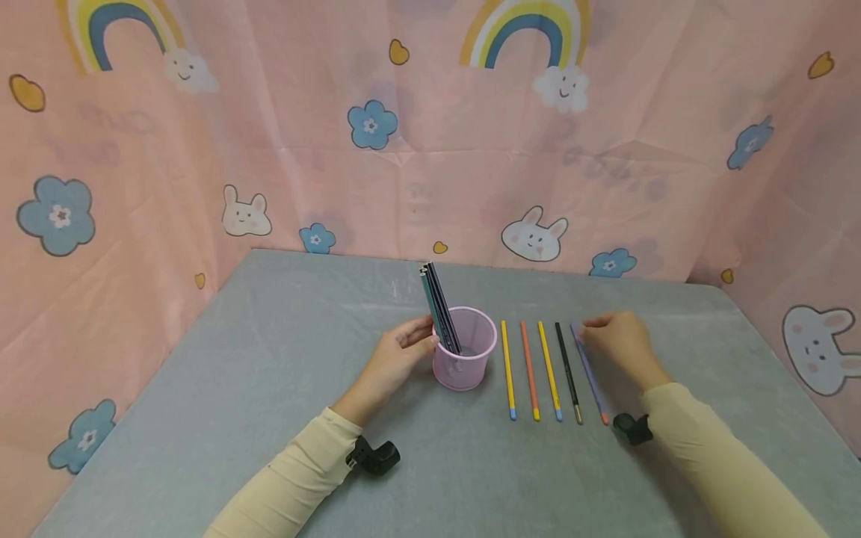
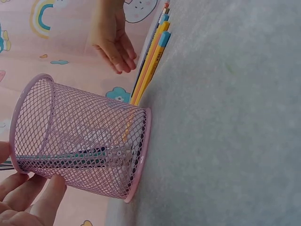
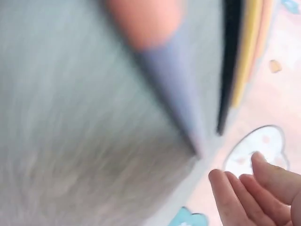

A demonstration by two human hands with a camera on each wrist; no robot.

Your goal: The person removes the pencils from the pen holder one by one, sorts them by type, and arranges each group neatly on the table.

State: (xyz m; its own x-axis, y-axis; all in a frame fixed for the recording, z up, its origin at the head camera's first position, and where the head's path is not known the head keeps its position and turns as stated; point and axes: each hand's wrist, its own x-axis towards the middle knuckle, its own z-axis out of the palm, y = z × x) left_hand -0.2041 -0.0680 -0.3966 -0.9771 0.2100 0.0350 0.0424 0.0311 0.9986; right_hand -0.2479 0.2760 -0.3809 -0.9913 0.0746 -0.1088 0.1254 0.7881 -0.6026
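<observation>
A pink mesh pencil cup (image 1: 463, 372) stands upright on the grey table, with several dark pencils (image 1: 440, 310) leaning toward its left rim. My left hand (image 1: 389, 368) holds the cup by that side of the rim, its fingers (image 2: 55, 190) against the mesh in the left wrist view. To the right of the cup, a purple pencil (image 1: 592, 379) with a red end lies slightly slanted. Just beside its far end is my right hand (image 1: 622, 345), thumb and fingers apart in the right wrist view with nothing between them.
Between the cup and the purple pencil lie a yellow pencil (image 1: 507, 370), an orange pencil (image 1: 530, 370), another yellow pencil (image 1: 549, 370) and a black pencil (image 1: 568, 373), side by side. A pink printed cloth (image 1: 417, 179) hangs behind the grey table (image 1: 269, 321).
</observation>
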